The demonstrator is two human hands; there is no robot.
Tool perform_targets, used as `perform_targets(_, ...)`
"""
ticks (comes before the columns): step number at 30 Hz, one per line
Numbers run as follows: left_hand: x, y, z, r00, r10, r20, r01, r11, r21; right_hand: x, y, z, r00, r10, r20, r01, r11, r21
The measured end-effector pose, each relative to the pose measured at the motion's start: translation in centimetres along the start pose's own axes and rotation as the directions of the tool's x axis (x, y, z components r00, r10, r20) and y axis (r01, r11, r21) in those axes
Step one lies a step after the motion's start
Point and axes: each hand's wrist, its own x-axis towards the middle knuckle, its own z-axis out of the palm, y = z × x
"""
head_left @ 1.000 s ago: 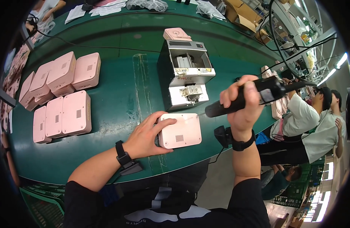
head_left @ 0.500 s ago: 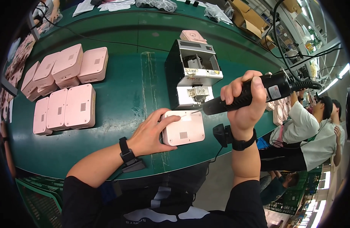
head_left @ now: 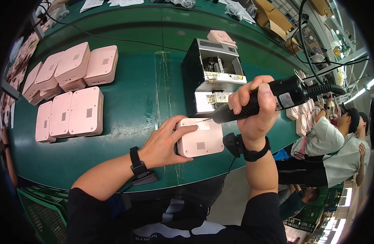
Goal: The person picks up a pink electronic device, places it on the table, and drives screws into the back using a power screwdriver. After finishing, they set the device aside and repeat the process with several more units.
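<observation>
**Screwdriver (head_left: 272, 97) at work on a pink box (head_left: 207, 140)**

The box lies near centre on the green desk (head_left: 128, 101). The left hand's (head_left: 164, 142) grip clasps its left side; the right hand's (head_left: 254, 107) is closed around the screwdriver, bit over the far part. Fastening looks under way; which screws are seated I cannot tell. Whether the pink boxes at left (head_left: 86, 116) are finished is unclear.

The pale pink box (head_left: 207, 142) has rounded corners, small round holes near them, a slotted grille and a whitish rectangular patch. It lies flat on the tabletop (head_left: 126, 110), grille side up. The black screwdriver (head_left: 287, 90) slants down leftward, its thin bit over the box's upper part; contact is unclear.
</observation>
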Motion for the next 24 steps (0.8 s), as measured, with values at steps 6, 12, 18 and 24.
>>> perform_targets(6, -0.1, -0.2, -0.1, 1.000, -0.004, -0.009, 0.004, 1.000, -0.005, -0.3, 0.6, -0.2, 1.000, -0.009, 0.023, 0.008, 0.999, 0.042)
perform_targets(12, -0.2, 0.1, 0.0, 1.000, 0.017, 0.007, -0.017, 1.000, -0.005, -0.3, -0.9, -0.2, 0.999, 0.005, -0.050, -0.004, 1.000, 0.024)
perform_targets(18, -0.3, 0.5, -0.3, 0.997, -0.004, 0.073, 0.006, 1.000, -0.016, 1.1, -2.5, -1.4, 0.982, -0.152, -0.111, 0.150, 0.988, -0.028)
perform_targets(24, -0.3, 0.1, 0.0, 0.997, 0.035, 0.069, -0.033, 0.999, -0.029, 1.7, -2.3, -1.1, 0.994, -0.096, -0.045, 0.089, 0.987, -0.131)
